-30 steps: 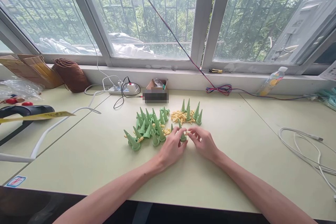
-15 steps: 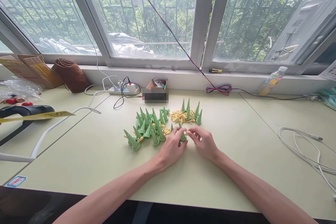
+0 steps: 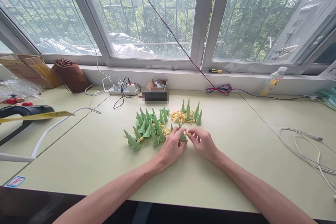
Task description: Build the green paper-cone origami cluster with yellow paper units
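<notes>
One green cone (image 3: 183, 137), tip up, just below the frame's centre, in the grasp of the left hand (image 3: 172, 146), fingers curled around it. Pinching with narrowed fingertips of the right hand (image 3: 204, 141), apparently, a small yellow piece (image 3: 186, 132) at the cone's right side. Further left, clustered cones (image 3: 147, 133); above, a heap of yellow pieces (image 3: 179, 116).

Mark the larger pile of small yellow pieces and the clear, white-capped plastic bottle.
Larger pile of small yellow pieces (image 3: 180, 116): head view, near its middle.
Clear, white-capped plastic bottle (image 3: 272, 81): head view, mid-body.
</notes>
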`<state>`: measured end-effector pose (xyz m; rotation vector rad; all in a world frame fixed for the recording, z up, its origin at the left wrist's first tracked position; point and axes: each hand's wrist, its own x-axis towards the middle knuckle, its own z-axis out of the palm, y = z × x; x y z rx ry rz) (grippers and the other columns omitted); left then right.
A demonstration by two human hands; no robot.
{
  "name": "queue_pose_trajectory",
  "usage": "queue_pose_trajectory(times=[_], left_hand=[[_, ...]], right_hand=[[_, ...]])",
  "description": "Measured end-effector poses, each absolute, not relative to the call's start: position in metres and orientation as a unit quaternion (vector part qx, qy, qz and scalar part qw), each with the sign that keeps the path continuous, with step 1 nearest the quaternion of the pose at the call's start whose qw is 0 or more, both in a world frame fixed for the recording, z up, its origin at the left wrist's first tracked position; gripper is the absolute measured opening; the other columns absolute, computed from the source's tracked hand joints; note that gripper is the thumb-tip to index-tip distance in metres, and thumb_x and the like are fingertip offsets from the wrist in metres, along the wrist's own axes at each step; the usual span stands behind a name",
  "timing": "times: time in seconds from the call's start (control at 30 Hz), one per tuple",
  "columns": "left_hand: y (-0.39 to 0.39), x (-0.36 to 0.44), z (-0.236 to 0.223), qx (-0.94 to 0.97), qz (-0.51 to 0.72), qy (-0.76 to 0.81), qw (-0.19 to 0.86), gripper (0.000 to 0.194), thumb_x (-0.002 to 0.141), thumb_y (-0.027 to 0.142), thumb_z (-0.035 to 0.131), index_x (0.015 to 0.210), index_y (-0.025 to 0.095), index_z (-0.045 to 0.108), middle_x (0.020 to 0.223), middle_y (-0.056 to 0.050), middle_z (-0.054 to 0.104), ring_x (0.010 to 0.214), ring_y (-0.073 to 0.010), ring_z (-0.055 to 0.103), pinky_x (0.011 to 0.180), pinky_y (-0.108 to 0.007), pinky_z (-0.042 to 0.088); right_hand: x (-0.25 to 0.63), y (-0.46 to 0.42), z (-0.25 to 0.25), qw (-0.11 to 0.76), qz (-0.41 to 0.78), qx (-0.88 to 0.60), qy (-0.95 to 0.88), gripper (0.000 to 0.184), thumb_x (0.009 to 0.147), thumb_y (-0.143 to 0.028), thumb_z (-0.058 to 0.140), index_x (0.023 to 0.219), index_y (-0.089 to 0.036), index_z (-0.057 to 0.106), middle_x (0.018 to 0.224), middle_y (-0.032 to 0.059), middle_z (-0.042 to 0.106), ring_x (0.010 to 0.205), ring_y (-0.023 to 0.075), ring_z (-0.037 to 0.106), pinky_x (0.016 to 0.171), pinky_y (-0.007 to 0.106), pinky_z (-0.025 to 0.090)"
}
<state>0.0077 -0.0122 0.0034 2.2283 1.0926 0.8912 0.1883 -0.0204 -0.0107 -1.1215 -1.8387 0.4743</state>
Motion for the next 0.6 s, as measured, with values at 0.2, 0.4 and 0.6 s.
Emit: queue_pose_trajectory(times=[0.2,0.4,0.6], left_hand=[[-0.0118,0.0075,0.0032,0.821,0.321,0.405,0.245,0.036,0.09,0.013,0.055,0.124,0.025,0.052,0.11,-0.004,0.052,0.057,-0.0062,0.054,0.066,-0.028,0.053],[-0.0121,0.0079,0.0033,0.817,0.335,0.396,0.251,0.035,0.091,0.014,0.053,0.124,0.025,0.052,0.11,-0.004,0.052,0.057,-0.0059,0.055,0.065,-0.027,0.053],[-0.0118,0.0072,0.0022,0.818,0.329,0.398,0.252,0.036,0.09,0.014,0.055,0.124,0.025,0.052,0.11,-0.004,0.051,0.058,-0.0062,0.056,0.064,-0.026,0.053]], right_hand=[[0.1892,-0.0184,-0.0108,0.443,0.204,-0.467,-0.738,0.023,0.099,-0.034,0.051,0.09,-0.019,0.066,0.078,0.0029,0.069,0.061,0.0138,0.059,0.056,0.026,0.045],[0.1889,-0.0206,-0.007,0.436,0.2,-0.46,-0.747,0.018,0.097,-0.034,0.054,0.099,-0.019,0.064,0.081,0.0037,0.067,0.058,0.0131,0.058,0.052,0.026,0.046],[0.1893,-0.0189,-0.01,0.435,0.199,-0.459,-0.749,0.024,0.1,-0.036,0.049,0.095,-0.019,0.066,0.079,0.0046,0.068,0.062,0.015,0.058,0.055,0.026,0.045]])
